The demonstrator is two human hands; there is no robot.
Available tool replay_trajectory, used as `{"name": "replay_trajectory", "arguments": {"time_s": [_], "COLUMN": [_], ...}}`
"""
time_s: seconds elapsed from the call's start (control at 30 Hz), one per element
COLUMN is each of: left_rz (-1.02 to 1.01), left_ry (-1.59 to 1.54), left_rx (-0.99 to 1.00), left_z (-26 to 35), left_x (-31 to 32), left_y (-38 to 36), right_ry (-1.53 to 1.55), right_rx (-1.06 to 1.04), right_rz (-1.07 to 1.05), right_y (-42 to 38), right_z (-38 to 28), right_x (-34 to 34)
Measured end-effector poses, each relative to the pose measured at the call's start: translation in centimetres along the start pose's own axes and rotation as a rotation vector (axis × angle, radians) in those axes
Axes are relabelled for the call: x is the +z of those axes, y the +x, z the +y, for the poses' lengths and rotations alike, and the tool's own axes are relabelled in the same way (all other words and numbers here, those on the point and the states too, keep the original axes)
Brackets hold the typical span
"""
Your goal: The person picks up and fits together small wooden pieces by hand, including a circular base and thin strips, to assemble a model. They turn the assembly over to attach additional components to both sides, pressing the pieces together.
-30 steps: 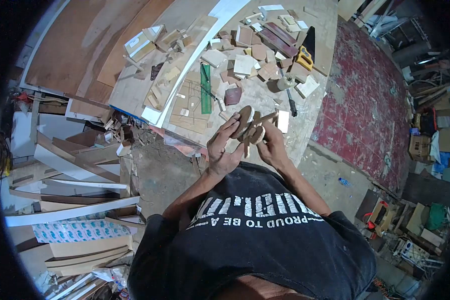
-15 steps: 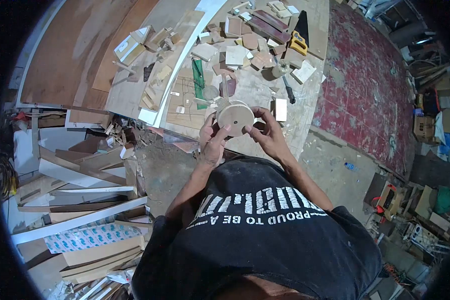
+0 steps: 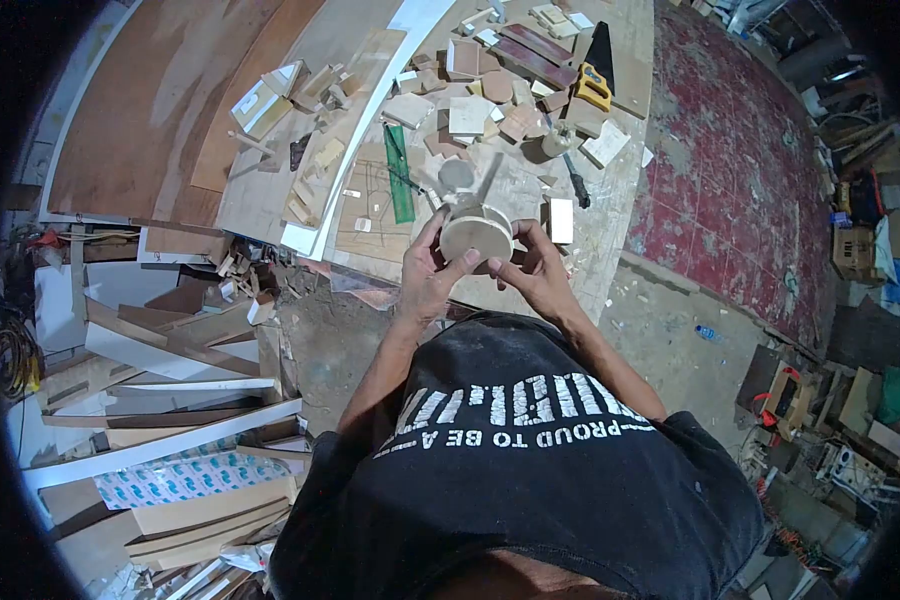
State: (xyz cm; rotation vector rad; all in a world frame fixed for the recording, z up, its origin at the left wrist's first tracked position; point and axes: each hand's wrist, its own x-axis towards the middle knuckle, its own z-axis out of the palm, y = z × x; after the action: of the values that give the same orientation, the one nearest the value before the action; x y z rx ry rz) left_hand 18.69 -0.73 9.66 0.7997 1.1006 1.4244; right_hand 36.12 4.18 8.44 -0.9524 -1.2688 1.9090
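Observation:
Held at the table's near edge is a round wooden disc assembly [image 3: 475, 240]: a pale disc faces me, another round layer sits behind it, and a thin wooden strip [image 3: 491, 178] sticks up from the back. My left hand [image 3: 430, 278] grips its left side, thumb pressed on the lower face. On the right, my right hand [image 3: 540, 278] grips the rim, its thumb at the lower edge and fingers curled behind. Beyond the hands lie a green strip [image 3: 398, 175] and a small white-topped block [image 3: 561, 220]. Most fingertips are hidden behind the disc.
Wooden offcuts [image 3: 470, 115], a yellow-handled saw [image 3: 594, 85], a small jar [image 3: 556, 143] and a dark-handled tool [image 3: 577, 180] lie on the worktable [image 3: 610, 235]. Scrap boards [image 3: 190, 400] pile up at left. A red-surfaced panel [image 3: 720, 180] is at right.
The disc assembly has tilted in my hands, and the dark centre hole seen before no longer shows. The strip behind it now leans to the right. Both hands keep their hold.

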Motion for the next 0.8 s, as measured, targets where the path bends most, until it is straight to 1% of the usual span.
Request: {"name": "replay_trajectory", "arguments": {"time_s": [0.03, 0.07, 0.13, 0.17, 0.23, 0.27, 0.3, 0.37, 0.4, 0.43, 0.5, 0.53, 0.6, 0.63, 0.7, 0.8], "left_rz": [0.014, 0.012, 0.072, 0.069, 0.049, 0.051, 0.049, -0.059, -0.101, -0.102, -0.105, -0.143, -0.143, -0.143, -0.14, -0.169], "left_ry": [0.043, 0.044, 0.046, 0.048, 0.028, -0.176, -0.175, -0.083, -0.037, -0.037, -0.149, -0.182, -0.237, -0.291, -0.308, -0.368], "left_rx": [0.055, 0.057, 0.109, 0.107, 0.156, 0.117, 0.116, 0.191, 0.183, 0.184, 0.085, 0.078, 0.067, 0.058, 0.056, 0.0], "left_z": [0.1, -0.2, -1.4, -2.0, -1.8, -1.8, -1.4, -1.1, -1.3, -1.4, -1.5, -1.3, -0.8, -0.4, -0.2, -1.2], "left_x": [0.3, 0.3, 0.2, 0.1, 0.8, 1.4, 1.7, 2.0, 1.4, 0.9, 0.1, -0.3, -0.3, -0.1, 0.2, -0.3], "left_y": [0.1, 0.1, 0.2, 0.3, 0.4, 0.1, -0.1, -0.4, -0.1, -0.2, -0.2, -0.2, -0.4, -0.5, -0.8, -1.0], "right_ry": [0.014, 0.014, -0.125, -0.123, -0.429, -0.434, -0.432, -0.506, -0.588, -0.589, -0.558, -0.558, -0.494, -0.494, -0.568, -0.658], "right_rx": [-0.021, -0.024, -0.26, -0.261, -0.431, -0.445, -0.445, -0.641, -0.67, -0.671, -0.702, -0.703, -0.678, -0.678, -0.658, -0.644], "right_rz": [0.002, 0.002, 0.123, 0.126, 0.225, 0.237, 0.239, 0.169, 0.153, 0.153, 0.087, 0.088, -0.004, -0.004, -0.035, -0.019], "right_y": [0.0, 0.0, 0.1, 0.2, 0.3, 0.3, 0.4, 0.4, 0.1, 0.0, -0.2, -0.3, -0.6, -0.8, -1.2, -1.4], "right_z": [0.0, 0.1, 0.9, 1.2, 1.6, 1.7, 1.7, 1.4, 0.9, 0.5, -0.1, -0.1, -0.1, -0.2, -0.7, -1.0], "right_x": [0.1, 0.3, 0.8, 0.8, 0.8, 0.8, 0.8, 0.9, 0.9, 1.0, 1.0, 0.9, 0.8, 0.7, 0.6, 0.6]}}
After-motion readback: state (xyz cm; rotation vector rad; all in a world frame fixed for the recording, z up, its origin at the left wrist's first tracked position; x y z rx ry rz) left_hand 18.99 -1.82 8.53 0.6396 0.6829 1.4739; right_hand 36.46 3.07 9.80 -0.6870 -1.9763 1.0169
